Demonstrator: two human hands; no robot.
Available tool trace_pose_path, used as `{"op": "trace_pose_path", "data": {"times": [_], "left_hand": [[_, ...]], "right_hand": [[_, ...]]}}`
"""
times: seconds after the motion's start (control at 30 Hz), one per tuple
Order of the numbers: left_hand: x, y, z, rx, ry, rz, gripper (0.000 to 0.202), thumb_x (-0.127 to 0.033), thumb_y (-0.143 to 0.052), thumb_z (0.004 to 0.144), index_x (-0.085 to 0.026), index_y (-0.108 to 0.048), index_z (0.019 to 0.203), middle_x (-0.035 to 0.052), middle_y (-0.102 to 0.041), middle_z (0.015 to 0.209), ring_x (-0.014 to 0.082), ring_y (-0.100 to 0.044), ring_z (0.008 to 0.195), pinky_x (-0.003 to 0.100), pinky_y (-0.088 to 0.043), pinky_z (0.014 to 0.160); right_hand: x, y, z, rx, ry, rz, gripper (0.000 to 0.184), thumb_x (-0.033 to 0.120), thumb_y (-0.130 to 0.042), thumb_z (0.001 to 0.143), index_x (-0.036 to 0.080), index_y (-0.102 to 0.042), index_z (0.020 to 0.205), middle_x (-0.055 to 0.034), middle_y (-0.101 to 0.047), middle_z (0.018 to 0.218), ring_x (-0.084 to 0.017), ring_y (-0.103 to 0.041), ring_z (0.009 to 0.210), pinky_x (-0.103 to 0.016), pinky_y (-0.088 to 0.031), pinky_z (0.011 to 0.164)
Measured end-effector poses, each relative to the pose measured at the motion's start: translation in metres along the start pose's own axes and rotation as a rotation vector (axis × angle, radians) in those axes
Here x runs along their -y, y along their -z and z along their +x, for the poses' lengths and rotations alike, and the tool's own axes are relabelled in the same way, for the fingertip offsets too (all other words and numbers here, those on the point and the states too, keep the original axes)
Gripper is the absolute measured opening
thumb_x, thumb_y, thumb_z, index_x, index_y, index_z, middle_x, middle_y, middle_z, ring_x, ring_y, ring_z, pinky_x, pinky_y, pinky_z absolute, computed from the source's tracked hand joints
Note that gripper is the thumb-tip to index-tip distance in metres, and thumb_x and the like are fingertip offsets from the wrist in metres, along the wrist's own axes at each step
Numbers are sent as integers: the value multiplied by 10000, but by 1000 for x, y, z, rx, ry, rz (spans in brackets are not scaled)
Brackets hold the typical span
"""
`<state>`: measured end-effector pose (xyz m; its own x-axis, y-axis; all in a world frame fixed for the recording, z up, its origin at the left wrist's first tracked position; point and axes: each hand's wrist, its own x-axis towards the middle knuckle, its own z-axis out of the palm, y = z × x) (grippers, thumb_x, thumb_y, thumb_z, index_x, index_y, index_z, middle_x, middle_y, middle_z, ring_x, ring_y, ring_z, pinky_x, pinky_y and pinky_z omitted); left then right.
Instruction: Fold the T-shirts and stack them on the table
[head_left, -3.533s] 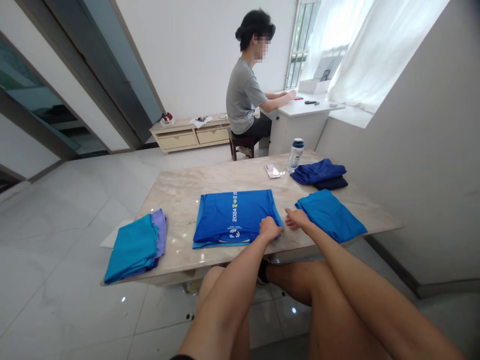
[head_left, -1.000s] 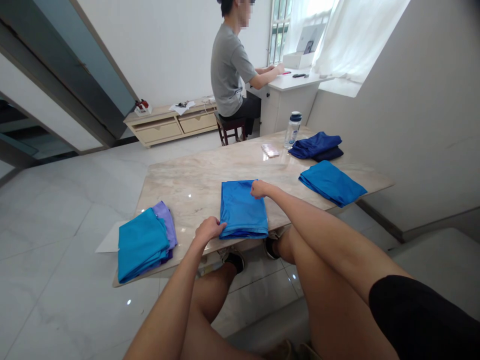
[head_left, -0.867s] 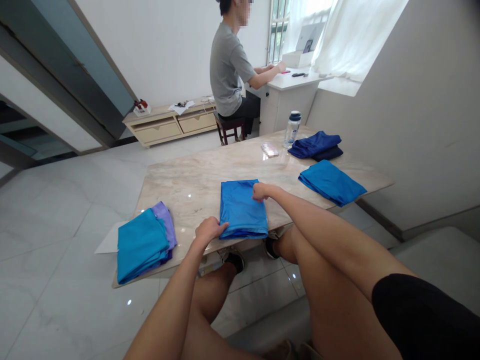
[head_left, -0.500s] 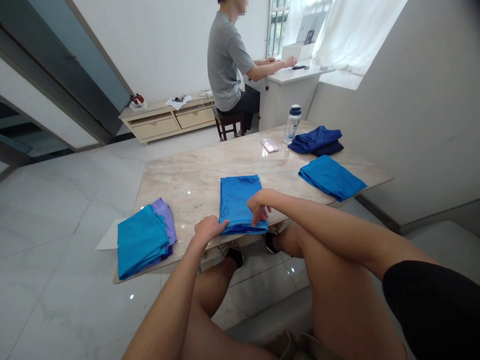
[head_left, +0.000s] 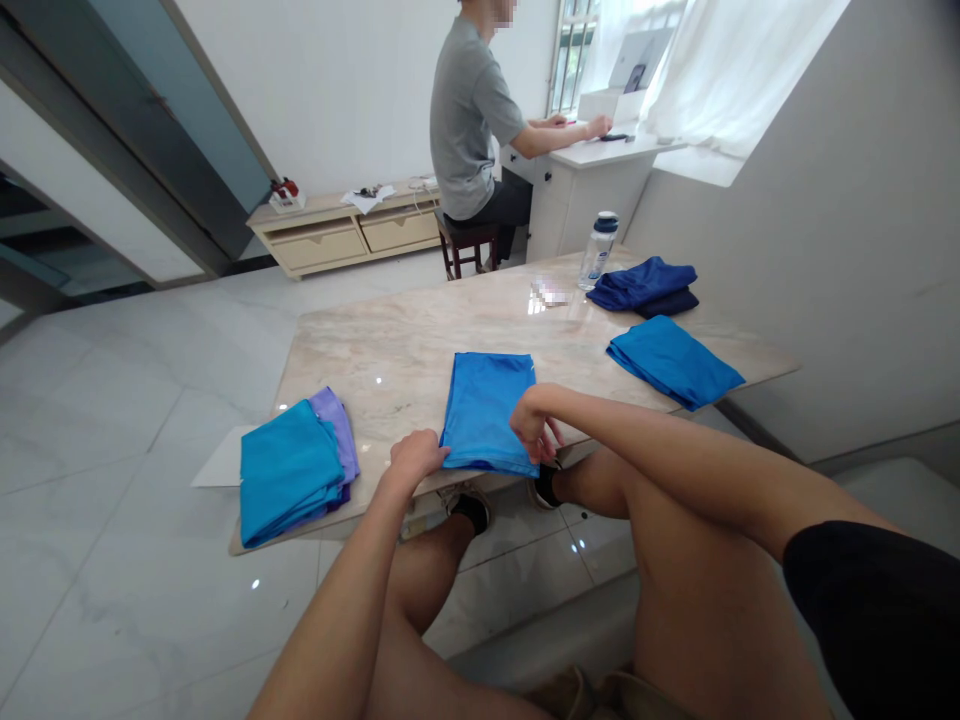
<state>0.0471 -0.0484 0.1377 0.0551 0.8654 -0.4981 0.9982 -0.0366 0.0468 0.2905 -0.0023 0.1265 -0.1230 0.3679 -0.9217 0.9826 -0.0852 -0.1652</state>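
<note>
A folded bright blue shirt [head_left: 484, 405] lies at the near edge of the marble table [head_left: 390, 350]. My left hand [head_left: 416, 458] pinches its near left corner, fingers closed on the cloth. My right hand [head_left: 534, 422] grips the near right corner, fingers curled down over the edge. My bare knees show below the table edge.
A teal and purple pile of folded cloth [head_left: 292, 468] lies at the table's left. Another folded blue shirt [head_left: 671, 360], a dark blue pile [head_left: 643, 286], a water bottle [head_left: 598, 250] and a phone [head_left: 549, 294] lie to the right and far side. A person [head_left: 476, 110] sits at a white desk behind.
The wide shirt has been folded in half into a narrow strip. My right hand slid from its far right corner down to the near right corner; my left hand stayed on the near left corner.
</note>
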Motion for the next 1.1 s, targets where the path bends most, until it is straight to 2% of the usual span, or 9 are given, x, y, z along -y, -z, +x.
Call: {"op": "trace_pose_path", "data": {"times": [0.13, 0.23, 0.3, 0.43, 0.63, 0.7, 0.8, 0.87, 1.1], "left_hand": [[2, -4, 1, -59, 34, 1, 391, -508, -671, 1000, -187, -807, 1177, 227, -791, 1298, 386, -745, 1251, 406, -559, 988], [-3, -2, -1, -97, 12, 18, 462, -555, -567, 1057, -187, -780, 1239, 216, -788, 1314, 373, -746, 1259, 412, -571, 988], [-7, -1, -2, -92, 14, 42, 522, -598, -547, 1059, -174, -779, 1256, 228, -782, 1323, 380, -744, 1264, 420, -580, 981], [-10, -1, 0, -21, 22, 62, 561, -638, -618, 1013, -161, -797, 1247, 237, -779, 1333, 398, -745, 1265, 426, -591, 964], [-2, 2, 4, 27, -18, 42, 321, -487, -734, 971, -220, -812, 1132, 174, -808, 1300, 360, -765, 1241, 383, -583, 932], [2, 3, 3, 18, -8, 38, 269, -448, -745, 967, -225, -812, 1101, 166, -811, 1298, 349, -767, 1238, 369, -578, 926], [9, 3, 2, 9, 13, 30, 227, -409, -736, 971, -227, -814, 1083, 161, -815, 1290, 341, -770, 1229, 361, -573, 920], [14, 3, 2, -4, 26, 26, 232, -392, -705, 984, -218, -814, 1091, 177, -810, 1295, 351, -768, 1230, 374, -573, 922], [17, 0, 8, -56, 29, 1, 420, -348, -444, 1064, -170, -758, 1279, 221, -775, 1359, 369, -753, 1256, 390, -567, 903]], "right_hand": [[-16, 42, -9, -397, 81, 10, 166, 218, -783, 971, 120, -821, 1098, -156, -833, 1071, -275, -813, 963, -355, -654, 851], [-29, 66, -6, -692, 61, 16, 388, 297, -621, 1083, 163, -687, 1441, -211, -729, 1424, -312, -751, 1235, -394, -592, 1023], [-37, 73, 1, -801, 26, 38, 513, 356, -581, 1103, 172, -561, 1582, -238, -663, 1519, -314, -756, 1228, -404, -578, 1034], [-48, 73, 14, -828, -21, 87, 519, 380, -543, 1116, 191, -548, 1600, -200, -730, 1422, -239, -816, 947, -345, -599, 901], [-47, 72, 22, -777, -22, 108, 290, 276, -595, 1068, 182, -777, 1274, -130, -821, 1197, -217, -811, 846, -286, -587, 817], [-47, 70, 22, -791, -17, 103, 362, 270, -608, 1060, 177, -724, 1390, -157, -796, 1287, -222, -812, 869, -298, -593, 844], [-50, 67, 24, -816, -1, 98, 603, 296, -572, 1086, 215, -463, 1674, -191, -720, 1451, -211, -810, 864, -317, -604, 862], [-52, 66, 25, -794, 3, 101, 632, 310, -555, 1097, 251, -414, 1710, -186, -708, 1473, -201, -805, 806, -319, -614, 824], [-55, 71, 29, -788, -48, 163, 414, 334, -589, 1090, 181, -684, 1462, -184, -765, 1357, -205, -812, 842, -288, -611, 827]]}}
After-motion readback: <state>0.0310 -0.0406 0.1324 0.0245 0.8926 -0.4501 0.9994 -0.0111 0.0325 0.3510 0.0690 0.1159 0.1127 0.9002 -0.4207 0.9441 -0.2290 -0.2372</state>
